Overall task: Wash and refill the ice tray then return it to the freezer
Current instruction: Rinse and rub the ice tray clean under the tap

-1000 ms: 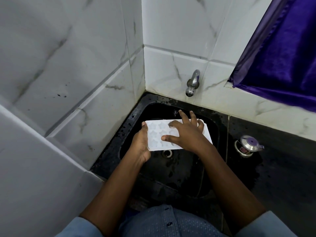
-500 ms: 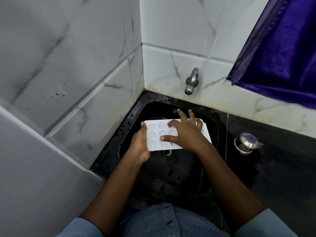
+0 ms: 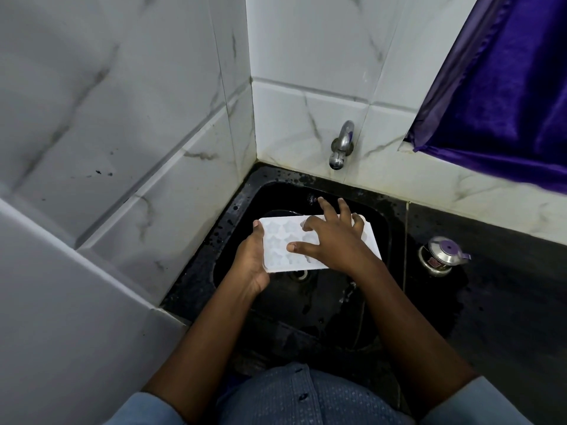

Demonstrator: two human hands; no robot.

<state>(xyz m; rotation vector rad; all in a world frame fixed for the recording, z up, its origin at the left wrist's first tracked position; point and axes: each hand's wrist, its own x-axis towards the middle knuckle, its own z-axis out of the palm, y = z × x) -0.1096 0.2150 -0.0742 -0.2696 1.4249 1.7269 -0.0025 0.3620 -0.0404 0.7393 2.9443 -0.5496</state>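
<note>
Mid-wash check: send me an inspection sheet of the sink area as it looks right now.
Surface: black sink, rim spotted with droplets; black counter to its right.
Job's things: white tray with star cavities, face up, held over the drain; tap on the back wall, no stream seen.
Clutter: lidded steel pot on the counter.
Hands: left hand grips the tray's left end; right hand lies on top, fingers spread.
Cables: nothing seen.
Surroundings: white marbled tiles; purple curtain at upper right.
</note>
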